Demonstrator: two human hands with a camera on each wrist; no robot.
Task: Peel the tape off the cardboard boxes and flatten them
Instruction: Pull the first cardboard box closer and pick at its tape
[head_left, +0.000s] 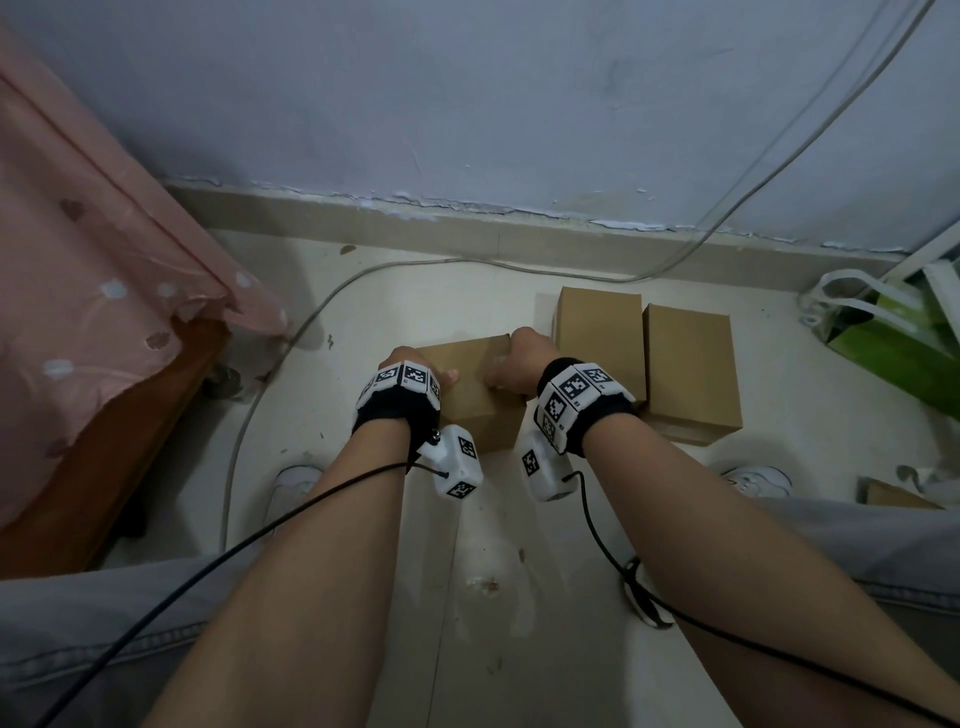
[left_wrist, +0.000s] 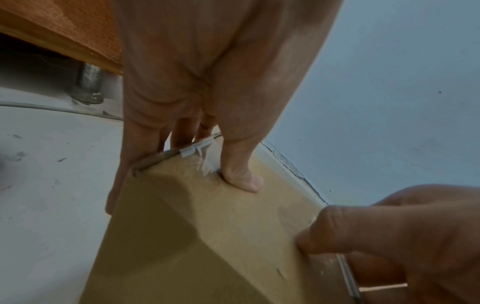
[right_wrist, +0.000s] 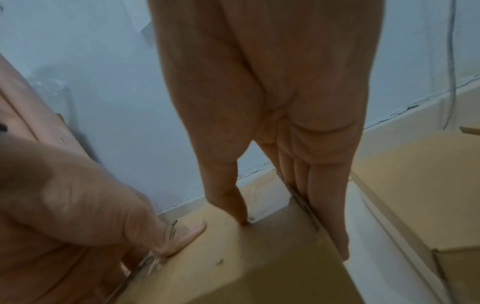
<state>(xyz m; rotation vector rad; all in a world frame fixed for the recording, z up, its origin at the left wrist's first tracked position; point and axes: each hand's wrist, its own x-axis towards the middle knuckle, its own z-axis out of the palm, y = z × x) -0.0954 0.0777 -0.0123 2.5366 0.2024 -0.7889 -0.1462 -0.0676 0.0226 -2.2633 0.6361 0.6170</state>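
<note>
A small brown cardboard box (head_left: 470, 402) stands on the floor between my knees. My left hand (head_left: 445, 377) grips its left top edge: the thumb (left_wrist: 244, 181) lies on the top face and the fingers (left_wrist: 135, 148) run down the left side. Clear tape (left_wrist: 205, 162) with a crumpled white end (left_wrist: 197, 148) crosses that edge beside the thumb. My right hand (head_left: 514, 358) grips the right top edge, with its thumb (right_wrist: 231, 205) pressed on top and its fingers (right_wrist: 327, 205) down the right side. Two more shut boxes (head_left: 597, 332) (head_left: 691, 369) stand just to the right.
A pink bedsheet (head_left: 93, 291) hangs over a wooden bed frame (head_left: 104, 457) on the left. A grey cable (head_left: 291, 343) loops across the floor below the wall. A green bag (head_left: 893, 343) and a cardboard piece (head_left: 898, 498) lie at the right.
</note>
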